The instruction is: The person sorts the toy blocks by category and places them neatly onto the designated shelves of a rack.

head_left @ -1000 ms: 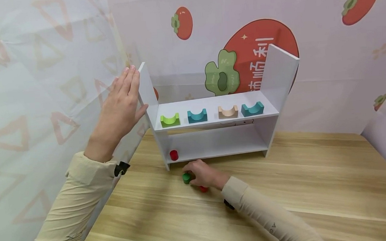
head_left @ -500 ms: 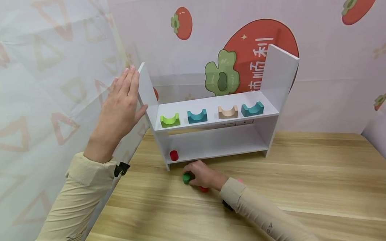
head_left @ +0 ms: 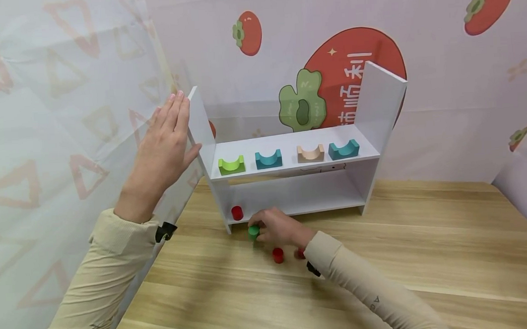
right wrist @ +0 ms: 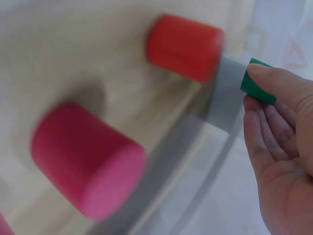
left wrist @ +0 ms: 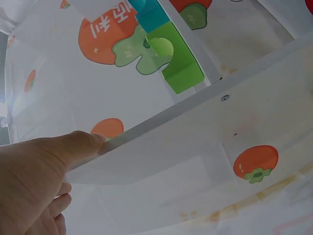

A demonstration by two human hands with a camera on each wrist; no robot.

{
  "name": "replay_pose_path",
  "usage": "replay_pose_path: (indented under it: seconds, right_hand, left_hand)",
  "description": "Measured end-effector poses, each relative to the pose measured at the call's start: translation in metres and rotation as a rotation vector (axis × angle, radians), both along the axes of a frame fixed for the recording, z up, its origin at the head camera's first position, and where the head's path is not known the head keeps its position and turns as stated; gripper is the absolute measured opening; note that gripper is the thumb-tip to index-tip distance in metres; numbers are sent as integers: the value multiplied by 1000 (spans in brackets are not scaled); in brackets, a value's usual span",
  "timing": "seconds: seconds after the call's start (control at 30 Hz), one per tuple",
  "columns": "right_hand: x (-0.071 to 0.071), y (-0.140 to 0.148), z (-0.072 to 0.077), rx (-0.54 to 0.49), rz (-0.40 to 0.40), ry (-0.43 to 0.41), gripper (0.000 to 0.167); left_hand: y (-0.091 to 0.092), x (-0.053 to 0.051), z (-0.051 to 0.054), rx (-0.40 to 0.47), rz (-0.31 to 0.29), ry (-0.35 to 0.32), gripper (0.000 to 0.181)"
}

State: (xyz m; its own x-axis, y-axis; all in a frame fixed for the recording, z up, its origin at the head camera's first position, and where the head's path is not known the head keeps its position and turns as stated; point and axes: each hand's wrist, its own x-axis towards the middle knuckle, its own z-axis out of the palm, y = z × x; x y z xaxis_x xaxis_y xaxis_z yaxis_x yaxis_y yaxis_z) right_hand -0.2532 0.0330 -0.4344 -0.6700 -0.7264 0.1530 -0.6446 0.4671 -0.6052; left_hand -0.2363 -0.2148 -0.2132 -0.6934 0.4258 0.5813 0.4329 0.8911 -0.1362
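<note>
My right hand [head_left: 279,227] pinches a small green cylinder block [head_left: 253,232] between thumb and fingers, just in front of the white shelf [head_left: 292,195]. In the right wrist view, the green block [right wrist: 258,81] shows at the fingertips. Fingers straight, my left hand [head_left: 161,142] lies against the outside of the shelf's left side panel [head_left: 201,122]. The left wrist view shows that thumb [left wrist: 80,147] at the panel's edge. A red cylinder [head_left: 278,255] stands on the table below my right hand; another, partly hidden red one [head_left: 301,253] is by the wrist.
A red cylinder [head_left: 236,213] stands at the lower board's left end. Along the upper board sit a lime-green arch block [head_left: 232,166], a teal one [head_left: 269,160], a beige one [head_left: 310,154] and another teal one [head_left: 344,151]. Patterned cloth hangs behind and at the left.
My right hand has raised the green cylinder off the table toward the lower board, uncovering the red cylinder beneath. The left hand stays in place.
</note>
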Motion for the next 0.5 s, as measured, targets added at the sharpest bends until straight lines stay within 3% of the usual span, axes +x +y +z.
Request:
replay_pose_path:
  seconds: [0.23,0.5]
  right_hand:
    - [-16,5,18,-25,-48,-4,30]
    - [-32,7,25,5,-133,36,34]
  left_hand:
    - [0,0,0,-3,-4,12,94]
    - [0,1,0,-9,-3,16,94]
